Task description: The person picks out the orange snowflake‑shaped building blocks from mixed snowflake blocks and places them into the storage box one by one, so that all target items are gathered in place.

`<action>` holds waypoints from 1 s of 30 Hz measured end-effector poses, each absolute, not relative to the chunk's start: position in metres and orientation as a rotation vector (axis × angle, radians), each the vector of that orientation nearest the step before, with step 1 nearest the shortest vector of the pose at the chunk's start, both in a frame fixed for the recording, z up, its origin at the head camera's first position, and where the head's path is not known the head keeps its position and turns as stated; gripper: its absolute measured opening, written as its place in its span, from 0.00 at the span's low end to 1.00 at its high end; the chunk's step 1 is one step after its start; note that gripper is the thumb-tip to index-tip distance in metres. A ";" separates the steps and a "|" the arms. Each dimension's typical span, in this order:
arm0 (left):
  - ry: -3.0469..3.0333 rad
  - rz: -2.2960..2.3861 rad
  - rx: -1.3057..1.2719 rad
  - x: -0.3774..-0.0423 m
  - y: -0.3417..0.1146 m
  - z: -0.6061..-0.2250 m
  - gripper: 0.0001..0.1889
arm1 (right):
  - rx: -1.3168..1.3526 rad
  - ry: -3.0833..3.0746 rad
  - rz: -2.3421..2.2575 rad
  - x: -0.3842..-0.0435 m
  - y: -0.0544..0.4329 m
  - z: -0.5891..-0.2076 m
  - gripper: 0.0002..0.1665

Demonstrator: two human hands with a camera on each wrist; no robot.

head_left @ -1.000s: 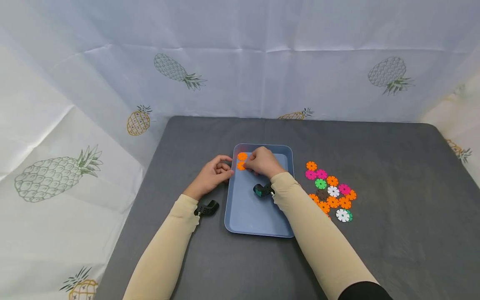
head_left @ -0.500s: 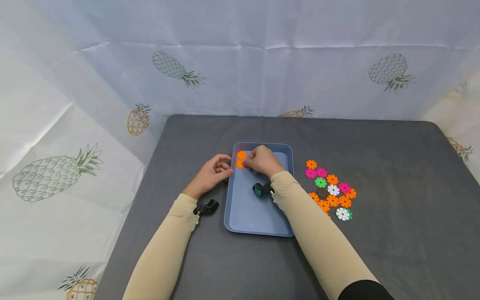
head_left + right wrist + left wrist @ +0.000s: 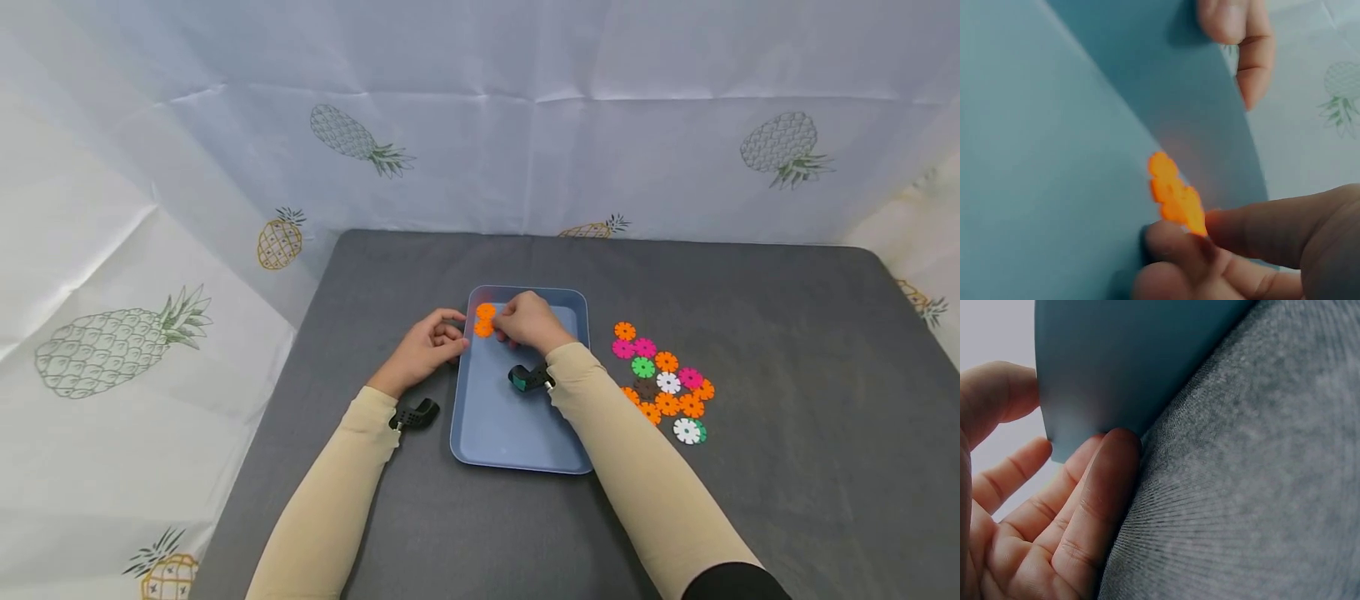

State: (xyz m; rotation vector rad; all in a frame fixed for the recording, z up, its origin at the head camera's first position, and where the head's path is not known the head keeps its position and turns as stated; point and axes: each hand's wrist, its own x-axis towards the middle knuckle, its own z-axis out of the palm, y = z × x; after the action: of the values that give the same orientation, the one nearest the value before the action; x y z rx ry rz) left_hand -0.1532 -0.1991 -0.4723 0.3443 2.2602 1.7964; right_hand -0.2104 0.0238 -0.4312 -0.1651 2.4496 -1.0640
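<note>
My right hand [image 3: 531, 321] reaches over the blue tray [image 3: 510, 417] at its far left corner. Its thumb and a finger pinch an orange notched snowflake disc [image 3: 1191, 212], tilted in the right wrist view. Right beside it is a second orange disc [image 3: 485, 310], close to the tray's left wall. My left hand [image 3: 427, 348] is at the tray's left side. Its thumb laps the rim, while the other fingers touch the outer wall [image 3: 1104, 375] down near the cloth.
Right of the tray, several loose snowflake discs [image 3: 690, 406] lie on the grey cloth [image 3: 810, 417] in orange, pink, green, white and brown. My right sleeve [image 3: 637, 450] crosses the tray's right rim and covers part of that group. A pineapple-print curtain [image 3: 480, 167] hangs behind.
The whole head view has shifted slightly. Both hands keep their places at the tray, the right fingers staying at the nearer orange disc.
</note>
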 end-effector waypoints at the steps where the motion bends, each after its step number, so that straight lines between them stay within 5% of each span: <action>1: 2.258 1.799 0.345 -0.153 -0.199 -0.473 0.23 | -0.156 2.449 -1.050 -0.210 0.024 -0.430 0.19; 30: 2.270 1.792 0.353 -0.152 -0.200 -0.474 0.24 | -0.269 2.449 -1.139 -0.160 0.078 -0.364 0.20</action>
State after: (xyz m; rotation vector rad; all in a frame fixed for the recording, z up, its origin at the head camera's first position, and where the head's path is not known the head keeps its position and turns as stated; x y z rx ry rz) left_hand -0.1524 -0.2001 -0.4736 0.3527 2.2697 1.7921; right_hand -0.1598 0.0777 -0.3639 -0.2686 2.4486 -1.1386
